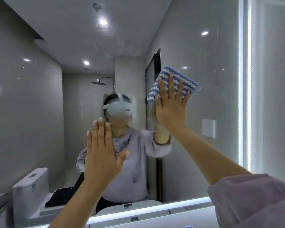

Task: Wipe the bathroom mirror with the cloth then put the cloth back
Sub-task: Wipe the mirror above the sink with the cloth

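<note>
While flat right hand (169,111) presses cloth (185,76) to mirror (53,112) | left hand (102,159) flat — label (127,205) blurred

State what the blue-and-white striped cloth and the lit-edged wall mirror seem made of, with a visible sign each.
The blue-and-white striped cloth looks like matt microfibre or terry: fluffy wavy ridges. The lit-edged wall mirror is glossy glass: it gives clear reflections.

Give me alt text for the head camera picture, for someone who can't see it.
A person's right hand presses a blue-and-white striped cloth flat against a bathroom mirror. The left hand is raised open, lower and to the left; a lit strip edges the glass.
</note>
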A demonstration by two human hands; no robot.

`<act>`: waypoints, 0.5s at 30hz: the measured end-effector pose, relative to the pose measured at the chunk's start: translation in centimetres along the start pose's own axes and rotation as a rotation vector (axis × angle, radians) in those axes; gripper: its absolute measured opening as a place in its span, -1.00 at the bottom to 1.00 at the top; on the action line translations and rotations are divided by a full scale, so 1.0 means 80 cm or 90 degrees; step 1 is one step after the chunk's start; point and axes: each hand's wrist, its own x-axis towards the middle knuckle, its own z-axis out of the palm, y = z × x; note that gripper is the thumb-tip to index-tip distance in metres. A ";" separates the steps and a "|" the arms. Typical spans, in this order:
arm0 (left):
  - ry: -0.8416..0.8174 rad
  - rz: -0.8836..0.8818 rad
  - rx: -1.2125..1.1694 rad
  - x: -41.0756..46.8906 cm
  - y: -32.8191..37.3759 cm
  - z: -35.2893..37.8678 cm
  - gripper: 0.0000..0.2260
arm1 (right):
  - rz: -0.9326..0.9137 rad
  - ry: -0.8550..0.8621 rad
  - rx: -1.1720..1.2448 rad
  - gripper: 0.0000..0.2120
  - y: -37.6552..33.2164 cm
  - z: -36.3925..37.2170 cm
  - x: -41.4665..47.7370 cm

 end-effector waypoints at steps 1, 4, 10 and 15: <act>0.000 0.001 -0.001 0.000 0.000 -0.001 -0.13 | -0.017 0.003 0.000 -0.48 -0.005 0.002 -0.007; -0.005 0.002 -0.003 -0.001 0.000 -0.003 -0.13 | -0.090 0.003 -0.003 -0.48 -0.021 0.009 -0.029; -0.015 -0.001 -0.015 -0.001 0.001 -0.006 -0.12 | -0.213 -0.056 -0.015 -0.49 -0.069 0.021 -0.059; -0.017 0.003 -0.015 0.000 0.000 -0.005 -0.12 | -0.256 -0.058 -0.041 -0.50 -0.070 0.017 -0.045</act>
